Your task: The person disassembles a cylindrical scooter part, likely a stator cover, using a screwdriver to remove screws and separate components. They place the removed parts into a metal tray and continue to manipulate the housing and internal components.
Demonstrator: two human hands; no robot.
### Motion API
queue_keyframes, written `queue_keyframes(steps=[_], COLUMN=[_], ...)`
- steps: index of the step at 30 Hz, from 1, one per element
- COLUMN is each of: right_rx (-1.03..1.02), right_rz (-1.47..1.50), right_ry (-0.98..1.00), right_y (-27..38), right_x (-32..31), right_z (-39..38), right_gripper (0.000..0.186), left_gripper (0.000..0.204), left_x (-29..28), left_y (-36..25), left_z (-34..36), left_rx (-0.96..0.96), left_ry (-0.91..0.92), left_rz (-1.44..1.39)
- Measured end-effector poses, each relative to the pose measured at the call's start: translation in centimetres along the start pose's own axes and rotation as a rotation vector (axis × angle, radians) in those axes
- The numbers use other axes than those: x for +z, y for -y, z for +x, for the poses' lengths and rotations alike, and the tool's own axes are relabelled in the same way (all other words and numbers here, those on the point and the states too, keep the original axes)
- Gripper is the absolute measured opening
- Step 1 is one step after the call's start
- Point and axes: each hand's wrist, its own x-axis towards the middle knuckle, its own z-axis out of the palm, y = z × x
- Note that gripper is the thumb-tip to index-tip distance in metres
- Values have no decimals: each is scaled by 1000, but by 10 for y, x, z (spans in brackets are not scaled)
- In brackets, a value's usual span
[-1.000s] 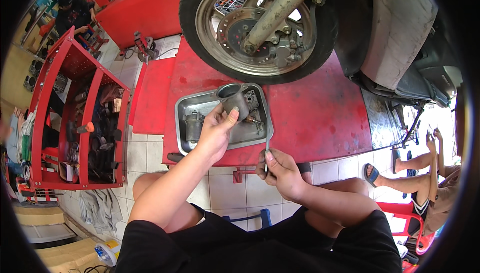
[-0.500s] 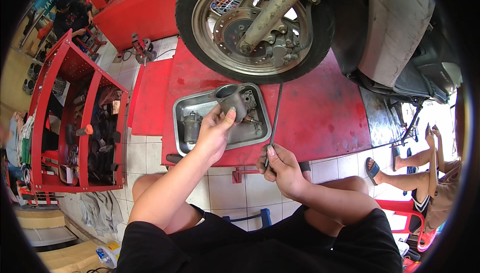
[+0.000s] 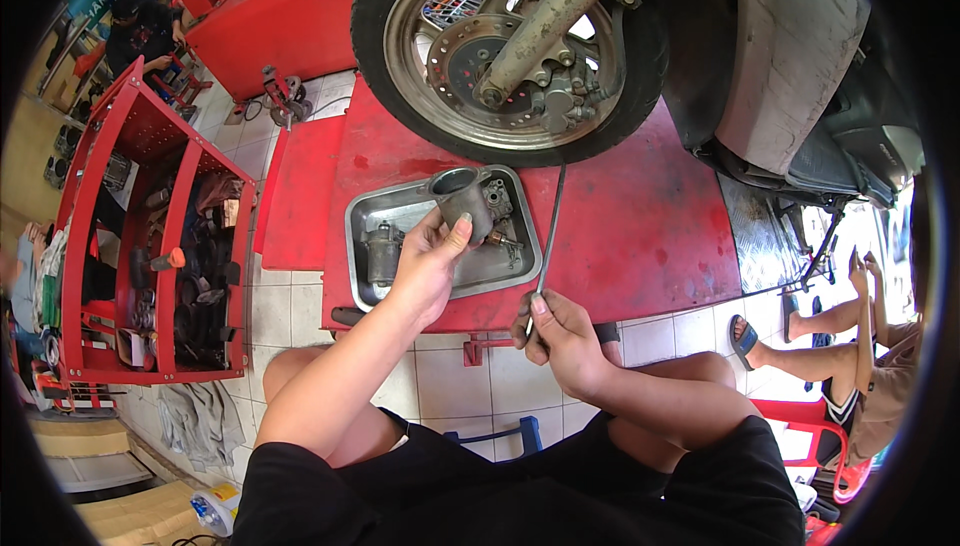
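My left hand [image 3: 432,261] is closed around a hollow grey metal cylinder [image 3: 466,214], thumb on its near side. The cylinder's round open end tilts up and away from me, above a shallow metal tray [image 3: 357,281]. Lying in that tray are a second metal cylindrical part [image 3: 382,254], a small cast metal piece [image 3: 497,201] and a part with a coppery coil [image 3: 503,240]. Just right of the tray, my right hand [image 3: 562,334] grips the lower end of a long thin metal rod [image 3: 552,231]. The rod points up toward the tyre.
A motorcycle's front wheel [image 3: 372,76] stands on the red platform [image 3: 640,236] beyond the tray. To the left is a red tool cart [image 3: 200,276] holding tools. One person [image 3: 145,41] is at far left; another [image 3: 880,366] sits at right.
The rod and my right fingers have shifted very slightly. The cylinder stays in my left hand over the tray, nearly still.
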Motion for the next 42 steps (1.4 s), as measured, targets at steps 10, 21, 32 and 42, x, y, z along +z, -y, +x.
queue_keyframes(steps=[10, 21, 32, 42], right_rx=[37, 64, 91, -78], right_rz=[-3, -116, -217, -322], right_ry=[-25, 111, 193, 52], right_y=[3, 6, 1, 6], right_x=[-2, 1, -3, -10], right_z=[4, 0, 0, 7], right_gripper=[31, 33, 36, 30], left_gripper=[39, 38, 35, 44], left_x=[-1, -3, -2, 8], left_y=[1, 4, 2, -6], left_z=[0, 1, 1, -1], left_rx=[-8, 1, -3, 124], left_ry=[-14, -14, -29, -154], left_rz=[8, 17, 17, 90])
